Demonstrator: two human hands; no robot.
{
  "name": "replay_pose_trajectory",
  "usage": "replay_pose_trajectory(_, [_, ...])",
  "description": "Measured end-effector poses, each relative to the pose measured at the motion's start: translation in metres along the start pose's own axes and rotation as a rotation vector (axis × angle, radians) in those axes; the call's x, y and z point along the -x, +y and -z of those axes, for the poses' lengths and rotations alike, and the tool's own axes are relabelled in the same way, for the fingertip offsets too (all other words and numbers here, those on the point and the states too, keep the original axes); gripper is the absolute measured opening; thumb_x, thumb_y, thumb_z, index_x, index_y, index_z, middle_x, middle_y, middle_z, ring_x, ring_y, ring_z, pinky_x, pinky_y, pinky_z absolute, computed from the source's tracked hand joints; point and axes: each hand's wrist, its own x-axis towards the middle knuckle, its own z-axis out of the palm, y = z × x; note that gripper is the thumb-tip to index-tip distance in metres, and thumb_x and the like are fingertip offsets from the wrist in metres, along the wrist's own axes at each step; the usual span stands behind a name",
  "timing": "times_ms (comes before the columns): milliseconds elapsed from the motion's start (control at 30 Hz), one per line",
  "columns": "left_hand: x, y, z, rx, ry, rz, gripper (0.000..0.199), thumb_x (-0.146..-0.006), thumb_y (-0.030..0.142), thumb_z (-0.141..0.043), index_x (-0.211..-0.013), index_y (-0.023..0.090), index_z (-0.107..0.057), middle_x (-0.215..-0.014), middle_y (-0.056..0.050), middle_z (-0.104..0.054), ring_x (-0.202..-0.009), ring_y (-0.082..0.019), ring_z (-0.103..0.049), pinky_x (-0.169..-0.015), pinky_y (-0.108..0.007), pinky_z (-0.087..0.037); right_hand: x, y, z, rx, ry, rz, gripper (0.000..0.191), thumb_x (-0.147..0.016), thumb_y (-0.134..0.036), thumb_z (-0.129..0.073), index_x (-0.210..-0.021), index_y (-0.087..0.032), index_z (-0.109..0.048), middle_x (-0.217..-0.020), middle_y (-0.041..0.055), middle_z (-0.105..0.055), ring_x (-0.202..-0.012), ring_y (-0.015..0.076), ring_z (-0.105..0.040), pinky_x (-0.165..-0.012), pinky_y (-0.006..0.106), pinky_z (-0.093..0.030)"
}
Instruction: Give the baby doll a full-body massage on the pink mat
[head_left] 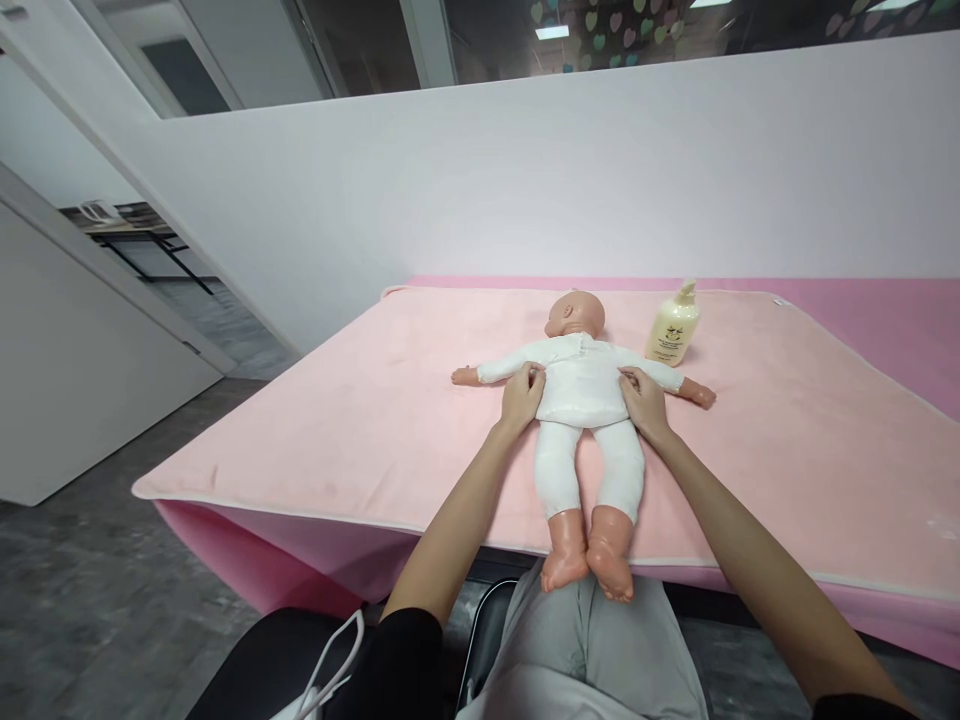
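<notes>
A baby doll [583, 385] in a white top and white trousers lies stretched out on a pink blanket [360, 400], arms spread and bare feet toward me. Its head is turned to the left side. My left hand [523, 395] is closed at the left edge of the white top, just below the armpit. On the opposite side, my right hand [644, 400] pinches the cloth in the same way. The fingertips of both hands are partly hidden against the fabric. The doll's feet reach over the front edge of the blanket.
A pale yellow pump bottle [673, 325] stands near the doll's arm on the right. Behind the table rises a white wall [525, 180]. A black chair [277, 660] and a white cable [337, 660] are at the lower left. A door [82, 370] is farther left.
</notes>
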Motion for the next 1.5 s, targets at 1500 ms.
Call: replay_pose_trajectory(1500, [0.0017, 0.0038, 0.0018, -0.062, -0.027, 0.034, 0.018, -0.087, 0.03, -0.041, -0.093, 0.022, -0.056, -0.064, 0.002, -0.055, -0.065, -0.016, -0.054, -0.062, -0.026, -0.038, 0.0001, -0.0003, 0.0012, -0.019, -0.004, -0.012, 0.035, -0.075, -0.037, -0.044, -0.094, -0.017, -0.064, -0.078, 0.0047, -0.065, -0.077, 0.0206, -0.057, -0.079, 0.036, -0.044])
